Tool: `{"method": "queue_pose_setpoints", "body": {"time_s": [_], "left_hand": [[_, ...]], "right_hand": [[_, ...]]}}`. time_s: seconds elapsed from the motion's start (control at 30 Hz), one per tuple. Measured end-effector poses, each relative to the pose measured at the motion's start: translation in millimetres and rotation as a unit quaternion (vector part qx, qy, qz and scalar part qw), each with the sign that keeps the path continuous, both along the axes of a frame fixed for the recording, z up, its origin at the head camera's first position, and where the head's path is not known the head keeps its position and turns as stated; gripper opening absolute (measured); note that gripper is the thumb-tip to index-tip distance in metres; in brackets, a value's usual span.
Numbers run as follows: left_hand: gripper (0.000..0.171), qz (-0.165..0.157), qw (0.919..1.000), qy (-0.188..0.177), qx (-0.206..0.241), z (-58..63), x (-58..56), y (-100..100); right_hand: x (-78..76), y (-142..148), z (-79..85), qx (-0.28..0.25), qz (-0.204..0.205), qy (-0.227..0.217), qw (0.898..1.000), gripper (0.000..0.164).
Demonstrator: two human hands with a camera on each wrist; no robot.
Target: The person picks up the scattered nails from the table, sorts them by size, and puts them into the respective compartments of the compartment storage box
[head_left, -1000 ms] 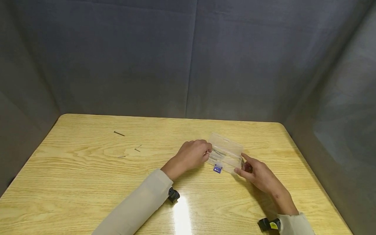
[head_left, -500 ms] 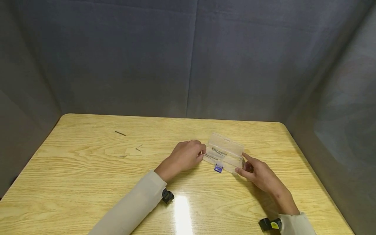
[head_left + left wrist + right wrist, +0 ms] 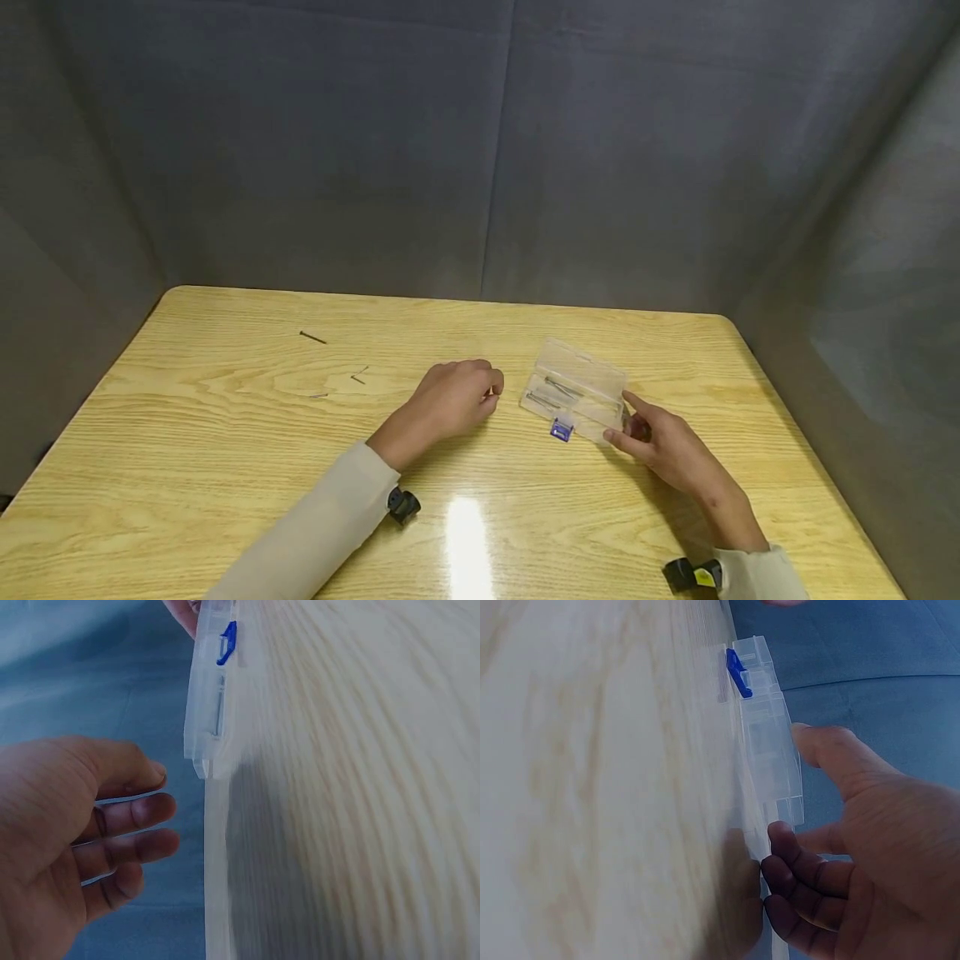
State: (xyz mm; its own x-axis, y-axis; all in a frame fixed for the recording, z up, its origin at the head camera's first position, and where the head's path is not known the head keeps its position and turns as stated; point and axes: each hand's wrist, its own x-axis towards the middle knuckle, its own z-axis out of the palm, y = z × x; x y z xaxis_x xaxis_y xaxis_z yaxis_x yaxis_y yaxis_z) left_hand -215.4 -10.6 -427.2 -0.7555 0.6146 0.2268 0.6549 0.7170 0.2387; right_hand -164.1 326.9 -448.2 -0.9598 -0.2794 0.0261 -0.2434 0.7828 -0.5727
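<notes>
A clear plastic case [image 3: 600,413] lies on the table with its lid [image 3: 581,367] folded back and a blue latch [image 3: 561,429] at the front. Thin metal nails [image 3: 561,387] lie in its left part. My right hand [image 3: 671,450] holds the case's right end, thumb at the front corner and index finger at the back. In the right wrist view, the thumb meets the case [image 3: 769,750] while the lower fingers curl beside it. My left hand [image 3: 453,400] hovers left of the case. Its fingers [image 3: 150,814] are loosely bent around nothing in the left wrist view.
Farther left on the wooden table [image 3: 225,458] lie a dark, longer nail [image 3: 312,337] and several small, thin nails [image 3: 358,379]. Grey curtains [image 3: 337,167] stand behind the table and along both sides.
My left hand has drawn away from the case towards the left, uncovering the nails in its left part. The right hand stays at the case's right end.
</notes>
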Motion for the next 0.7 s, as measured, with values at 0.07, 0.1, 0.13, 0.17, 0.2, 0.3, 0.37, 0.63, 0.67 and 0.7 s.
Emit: {"method": "queue_pose_setpoints", "body": {"time_s": [0.07,0.1,0.13,0.17,0.2,0.3,0.37,0.63,0.67,0.7], "left_hand": [[0.016,-0.001,1.0,0.002,0.001,0.2,0.0,-5],[0.016,0.0,1.0,0.001,0.0,0.3,-0.1,-7],[0.016,0.002,1.0,-0.001,-0.002,0.7,-0.3,-10],[0.015,0.004,1.0,-0.003,-0.001,1.2,-0.3,-13],[0.015,0.007,1.0,-0.003,-0.002,1.4,-0.7,-15],[0.013,0.018,0.9998,0.001,-0.005,1.6,-2.2,-25],[0.012,0.025,0.9997,0.008,-0.002,2.0,-3.3,-32],[0.012,0.058,0.9983,0.001,-0.005,3.1,-8.0,-60],[0.012,0.063,0.998,-0.003,-0.006,3.4,-8.5,-63],[0.011,0.067,0.9977,-0.006,-0.008,3.8,-9.3,-66]], "right_hand": [[-0.1,0,0.5,0.0,0.0,0.002,1.0,0.082],[-0.1,0,0.5,0.0,-0.001,0.002,1.0,0.082],[-0.2,0,0.5,0.0,0.0,0.002,1.0,0.082],[-0.1,0,0.5,0.0,0.0,0.002,1.0,0.081],[-0.1,0,0.5,0.001,0.0,0.002,1.0,0.081],[-0.4,0,0.2,0.001,0.002,0.0,1.0,0.081],[-0.5,0,-0.2,0.003,0.002,0.001,1.0,0.081],[-0.8,1,-1.7,0.007,-0.002,-0.001,1.0,0.083],[-0.7,1,-1.5,0.006,-0.003,-0.001,1.0,0.083],[-0.8,1,-1.4,0.005,-0.003,-0.001,1.0,0.082]]}}
